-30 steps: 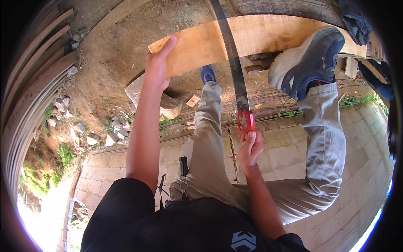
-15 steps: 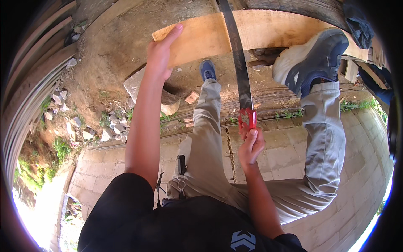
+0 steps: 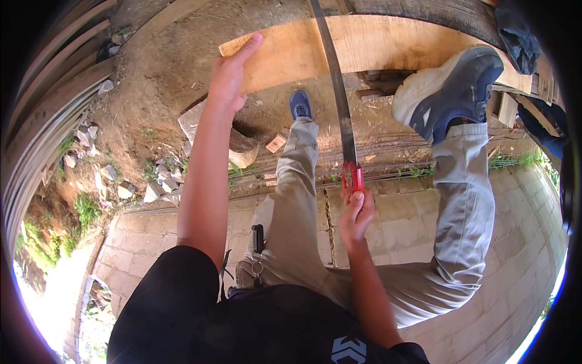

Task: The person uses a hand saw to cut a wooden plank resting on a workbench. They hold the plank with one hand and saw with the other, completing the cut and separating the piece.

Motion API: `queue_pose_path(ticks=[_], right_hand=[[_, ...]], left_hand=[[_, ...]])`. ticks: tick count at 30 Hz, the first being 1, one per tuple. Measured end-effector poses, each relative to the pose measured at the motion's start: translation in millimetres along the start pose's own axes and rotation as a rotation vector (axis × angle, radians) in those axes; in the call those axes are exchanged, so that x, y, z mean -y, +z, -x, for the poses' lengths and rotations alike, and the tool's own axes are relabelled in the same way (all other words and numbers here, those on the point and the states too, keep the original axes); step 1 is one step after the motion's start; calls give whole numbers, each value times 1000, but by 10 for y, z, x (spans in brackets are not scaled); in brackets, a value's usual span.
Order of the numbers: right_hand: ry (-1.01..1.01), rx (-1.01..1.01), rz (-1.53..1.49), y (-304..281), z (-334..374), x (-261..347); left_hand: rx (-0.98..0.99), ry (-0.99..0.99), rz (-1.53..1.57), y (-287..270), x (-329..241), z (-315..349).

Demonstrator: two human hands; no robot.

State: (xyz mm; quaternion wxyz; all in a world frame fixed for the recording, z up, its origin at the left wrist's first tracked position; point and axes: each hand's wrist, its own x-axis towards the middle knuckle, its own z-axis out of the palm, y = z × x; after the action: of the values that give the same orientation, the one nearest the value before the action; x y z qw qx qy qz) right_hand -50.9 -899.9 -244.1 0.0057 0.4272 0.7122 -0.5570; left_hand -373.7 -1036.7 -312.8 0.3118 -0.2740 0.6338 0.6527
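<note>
Up near the top of the view, a pale, flat wooden plank is laid across a dark timber support, and its left end is pressed by the left hand, whose grip is flat and open, fingers stretched along the board's corner. A long dark steel saw blade is set across the plank near its middle, running down to a red handle. That handle is clasped by the right hand, its grip closed around it. The plank's right part is held down by a grey-and-white shoe. Below, a blue shoe is planted on bare earth beside broken stones.
</note>
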Motion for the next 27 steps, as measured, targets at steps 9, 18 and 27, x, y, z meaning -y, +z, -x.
queue_pose_path(ticks=[9,18,27], right_hand=[[23,29,56,46,95,8],[78,67,155,-21,80,105],[61,44,254,-79,76,168]], left_hand=[[-10,-25,43,7,4,34],[22,-16,27,-22,81,-12],[10,-30,8,-10,93,9]])
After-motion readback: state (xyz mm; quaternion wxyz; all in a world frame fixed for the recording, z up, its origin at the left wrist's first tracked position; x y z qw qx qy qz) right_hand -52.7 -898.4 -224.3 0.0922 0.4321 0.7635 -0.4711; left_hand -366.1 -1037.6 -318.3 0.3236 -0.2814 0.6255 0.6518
